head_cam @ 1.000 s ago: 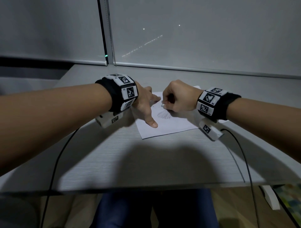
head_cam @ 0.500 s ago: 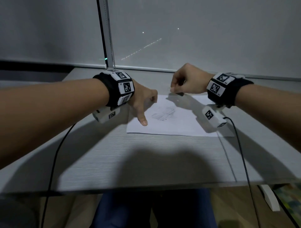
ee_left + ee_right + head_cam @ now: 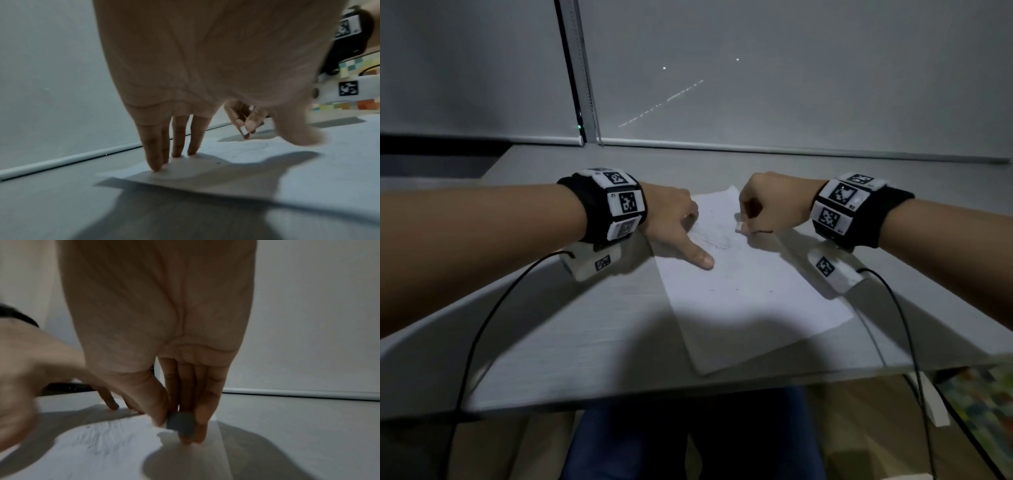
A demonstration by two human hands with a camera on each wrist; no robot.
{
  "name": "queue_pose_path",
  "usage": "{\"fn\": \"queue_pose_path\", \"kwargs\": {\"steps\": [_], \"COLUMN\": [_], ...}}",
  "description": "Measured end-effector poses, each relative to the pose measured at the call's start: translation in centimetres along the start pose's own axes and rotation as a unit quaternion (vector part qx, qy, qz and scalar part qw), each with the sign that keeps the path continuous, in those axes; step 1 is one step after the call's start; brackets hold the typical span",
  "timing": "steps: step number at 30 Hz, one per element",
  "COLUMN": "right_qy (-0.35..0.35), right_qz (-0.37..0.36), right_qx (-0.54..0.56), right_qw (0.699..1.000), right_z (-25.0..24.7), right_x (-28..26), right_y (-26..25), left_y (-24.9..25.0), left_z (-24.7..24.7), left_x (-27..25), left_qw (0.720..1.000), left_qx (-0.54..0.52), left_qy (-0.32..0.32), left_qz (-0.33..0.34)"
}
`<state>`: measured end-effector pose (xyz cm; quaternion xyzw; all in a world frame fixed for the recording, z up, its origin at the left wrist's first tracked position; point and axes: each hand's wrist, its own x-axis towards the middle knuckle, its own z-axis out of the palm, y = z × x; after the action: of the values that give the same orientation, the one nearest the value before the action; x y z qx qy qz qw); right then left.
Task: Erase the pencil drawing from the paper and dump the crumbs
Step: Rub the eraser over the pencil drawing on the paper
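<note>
A white sheet of paper (image 3: 750,291) lies on the grey desk, turned at an angle, with a faint pencil drawing (image 3: 714,240) near its far end. My left hand (image 3: 674,226) presses the paper's left edge with straight fingers (image 3: 154,155) and thumb spread. My right hand (image 3: 770,205) pinches a small white eraser (image 3: 739,227) between thumb and fingers, just right of the drawing and close to the paper. The eraser (image 3: 180,423) shows at the fingertips in the right wrist view, and the eraser (image 3: 244,129) is visible in the left wrist view too. A few dark crumbs (image 3: 736,290) dot the sheet.
The grey desk (image 3: 571,335) runs to a window sill and drawn blinds (image 3: 791,85) behind. Black cables (image 3: 476,342) hang from both wrist cameras over the near desk edge. Below the edge are blue trousers (image 3: 654,438) and a patterned floor at right.
The paper has turned, its near end swinging toward the right. My right hand, lifted half a second ago, has come back down beside the drawing. The drawing looks fainter.
</note>
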<state>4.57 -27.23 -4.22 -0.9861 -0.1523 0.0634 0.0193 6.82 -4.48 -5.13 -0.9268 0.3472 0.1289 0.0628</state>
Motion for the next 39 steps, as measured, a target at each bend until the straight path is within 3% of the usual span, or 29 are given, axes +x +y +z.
{"fn": "queue_pose_path", "kwargs": {"steps": [4, 8, 12, 16, 22, 27, 33, 39], "right_qy": [0.030, 0.071, 0.095, 0.112, 0.116, 0.063, 0.104, 0.058], "right_qz": [-0.048, -0.042, 0.002, 0.007, -0.001, -0.052, -0.012, -0.079], "right_qx": [0.049, 0.084, 0.100, 0.117, 0.105, 0.107, 0.089, 0.111], "right_qw": [0.997, 0.993, 0.990, 0.987, 0.988, 0.991, 0.991, 0.989], "right_z": [-0.3, 1.4, 2.3, 2.2, 2.7, 2.3, 2.2, 2.4], "right_x": [0.6, 1.6, 2.7, 3.5, 4.6, 4.0, 5.2, 4.2], "right_y": [-1.4, -1.9, -1.8, -2.5, -3.4, -4.7, -4.0, -5.6], "left_y": [0.5, 0.1, -1.0, -1.6, -1.3, -2.0, -2.1, -1.8], "left_z": [0.3, 0.1, -0.5, -0.1, 0.1, 0.8, 0.8, 0.7], "left_x": [0.5, 0.9, 1.0, 1.6, 1.6, 2.4, 2.2, 2.4], "left_qw": [0.998, 0.990, 0.996, 0.994, 0.993, 0.993, 0.992, 0.992], "left_qx": [-0.039, -0.131, -0.085, -0.037, -0.035, -0.057, -0.049, -0.061], "left_qy": [-0.041, -0.049, -0.030, -0.083, -0.090, -0.098, -0.099, -0.096], "left_qz": [-0.014, 0.032, -0.018, -0.054, -0.072, -0.045, -0.060, -0.053]}}
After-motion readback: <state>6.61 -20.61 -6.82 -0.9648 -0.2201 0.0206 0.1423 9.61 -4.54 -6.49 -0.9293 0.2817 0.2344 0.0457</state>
